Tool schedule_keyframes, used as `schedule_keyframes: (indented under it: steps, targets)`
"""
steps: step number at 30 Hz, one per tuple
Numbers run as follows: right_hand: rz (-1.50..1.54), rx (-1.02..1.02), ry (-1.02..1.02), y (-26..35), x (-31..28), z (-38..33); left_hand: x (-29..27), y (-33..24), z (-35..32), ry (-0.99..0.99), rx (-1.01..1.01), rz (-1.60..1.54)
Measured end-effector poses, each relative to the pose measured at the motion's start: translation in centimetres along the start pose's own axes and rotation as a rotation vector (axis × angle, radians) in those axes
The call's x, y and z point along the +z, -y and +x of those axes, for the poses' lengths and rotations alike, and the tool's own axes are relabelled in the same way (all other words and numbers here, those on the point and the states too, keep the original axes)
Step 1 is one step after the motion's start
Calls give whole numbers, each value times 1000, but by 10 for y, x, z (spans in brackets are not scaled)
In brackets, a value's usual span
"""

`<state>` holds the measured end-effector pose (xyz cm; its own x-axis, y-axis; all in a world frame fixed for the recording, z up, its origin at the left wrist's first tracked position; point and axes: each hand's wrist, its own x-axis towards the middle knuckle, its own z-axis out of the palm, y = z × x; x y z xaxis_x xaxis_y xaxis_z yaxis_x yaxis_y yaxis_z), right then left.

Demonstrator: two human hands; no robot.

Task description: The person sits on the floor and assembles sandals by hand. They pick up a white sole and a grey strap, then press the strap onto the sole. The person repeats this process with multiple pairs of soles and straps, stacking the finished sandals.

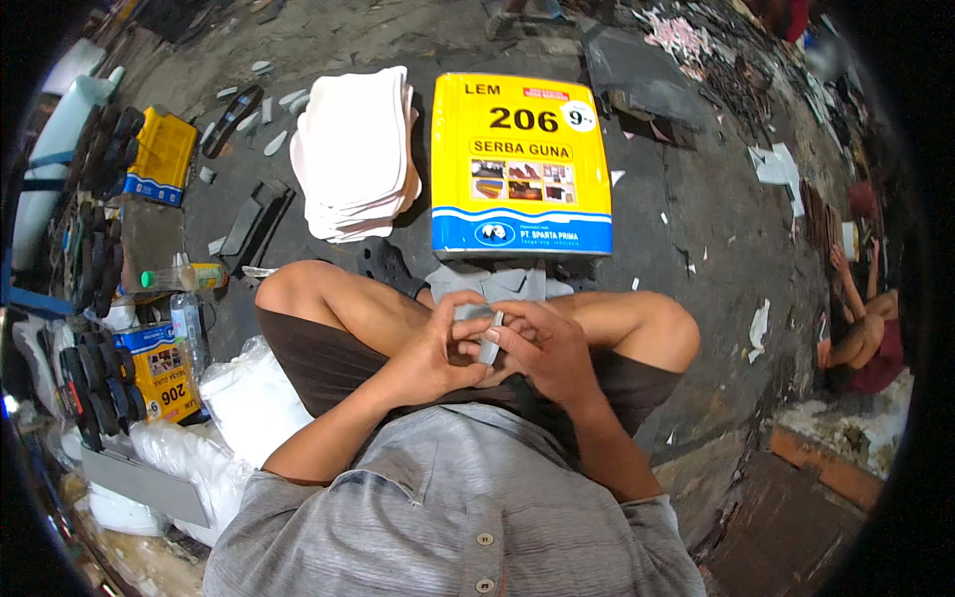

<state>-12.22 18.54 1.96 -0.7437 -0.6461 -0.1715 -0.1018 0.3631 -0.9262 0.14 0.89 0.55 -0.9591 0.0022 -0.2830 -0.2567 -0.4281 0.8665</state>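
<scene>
In front of my lap, both hands meet at a small, pale grey flat piece (489, 345); its exact kind is hard to make out. My right hand (542, 346) is closed on it, with thumb and fingers pinching its upper part. The curled fingers of my left hand (445, 348) close around its left side and lower end. Below the hands, light grey sheet pieces (497, 283) lie by my crossed legs. Farther off, a stack of white, curved-edge sheets (353, 149) stands left of a yellow and blue rectangular can (522, 224) lying flat.
At the left are more yellow cans (164, 149), stacks of black sole-shaped pieces (99, 249), a green-capped bottle (179, 278) and white plastic bags (249, 398). Scraps (681, 40) lie at the far right. Another person (865, 328) sits at the right edge.
</scene>
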Motion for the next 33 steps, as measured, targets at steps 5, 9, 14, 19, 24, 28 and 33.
schedule_keyframes:
  steps: [5,9,14,19,24,28,33]
  targets:
    - [-269,-222,-18,19,12,2,-10,-3,1,-215,18,14]
    - [-285,-381,18,26,16,9,-14,-10,4,-218,-36,-153]
    - [-312,-470,-9,29,16,11,-14,-10,5,-221,-36,-221]
    - [-110,-361,41,29,7,12,-18,-3,4,-178,-121,-426]
    - [-93,-337,-17,17,9,6,-15,5,10,-221,-108,-339]
    - [394,30,-184,0,-2,8,-21,8,13,-209,97,-190]
    - [377,155,-409,-23,-37,18,-37,-2,14,-353,43,171]
